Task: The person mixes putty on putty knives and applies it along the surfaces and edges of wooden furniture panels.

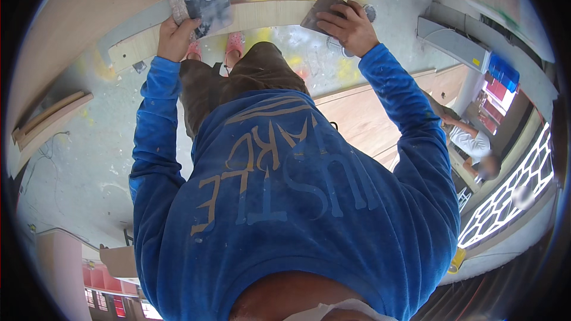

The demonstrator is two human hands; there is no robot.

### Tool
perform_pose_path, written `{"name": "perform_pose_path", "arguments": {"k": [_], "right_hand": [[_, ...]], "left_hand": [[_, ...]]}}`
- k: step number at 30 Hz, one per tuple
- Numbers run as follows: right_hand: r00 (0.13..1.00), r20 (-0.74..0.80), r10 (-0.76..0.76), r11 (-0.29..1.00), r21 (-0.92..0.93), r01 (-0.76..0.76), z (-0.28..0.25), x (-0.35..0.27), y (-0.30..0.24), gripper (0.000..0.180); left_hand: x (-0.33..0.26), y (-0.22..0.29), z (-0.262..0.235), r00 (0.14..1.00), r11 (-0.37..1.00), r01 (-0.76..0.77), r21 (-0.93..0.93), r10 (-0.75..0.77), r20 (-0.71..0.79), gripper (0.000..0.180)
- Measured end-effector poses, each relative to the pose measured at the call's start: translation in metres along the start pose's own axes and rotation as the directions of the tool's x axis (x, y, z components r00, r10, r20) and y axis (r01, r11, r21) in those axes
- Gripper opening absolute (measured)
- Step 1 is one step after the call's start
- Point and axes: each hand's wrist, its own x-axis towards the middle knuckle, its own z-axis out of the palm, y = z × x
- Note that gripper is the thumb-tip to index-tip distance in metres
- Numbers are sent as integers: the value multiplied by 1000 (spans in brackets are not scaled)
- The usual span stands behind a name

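My left hand point(177, 38) is closed on the lower edge of a flat, dark, shiny plate point(211, 9). A white patch lies on that plate, and its left border is rough and greyish. Farther right, my right hand point(351, 28) grips a smaller dark rectangular plate point(322, 9), fingers laid across its face; its exact kind does not show. Beneath both hands runs a long, pale curved wooden panel point(262, 14), partly hidden by them. The plates are apart from each other.
Paint-spotted grey floor point(89, 154) surrounds me. Curved wooden strips point(50, 119) lie at the left. To the right are a large wooden panel point(363, 113), a long grey cabinet-like unit point(452, 41), a blue container point(503, 72) and another person point(473, 142). A white lattice panel point(511, 193) stands beyond.
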Motion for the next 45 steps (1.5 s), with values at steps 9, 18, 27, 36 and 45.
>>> {"name": "perform_pose_path", "arguments": {"k": [9, 18, 27, 36, 45], "right_hand": [[991, 125, 45, 999, 14, -47, -12, -50, 22, 38], [608, -81, 790, 269, 937, -224, 7, -22, -55, 27], [705, -573, 418, 805, 593, 4, 5, 67, -94, 45], [762, -474, 442, 785, 615, -73, -32, 55, -63, 51], [874, -412, 259, 916, 393, -86, -64, 98, -95, 39]], "left_hand": [[-5, -2, 5, 995, 993, -73, -92, 67, -68, 22], [-13, -5, 35, 932, 994, -101, 49, 112, -345, 24], [-28, 29, 103, 997, 714, -46, -698, -9, -75, 36], [-40, 67, 68, 980, 860, -155, -486, 72, -185, 31], [-35, 107, 8, 887, 930, -364, -55, 328, -326, 31]]}}
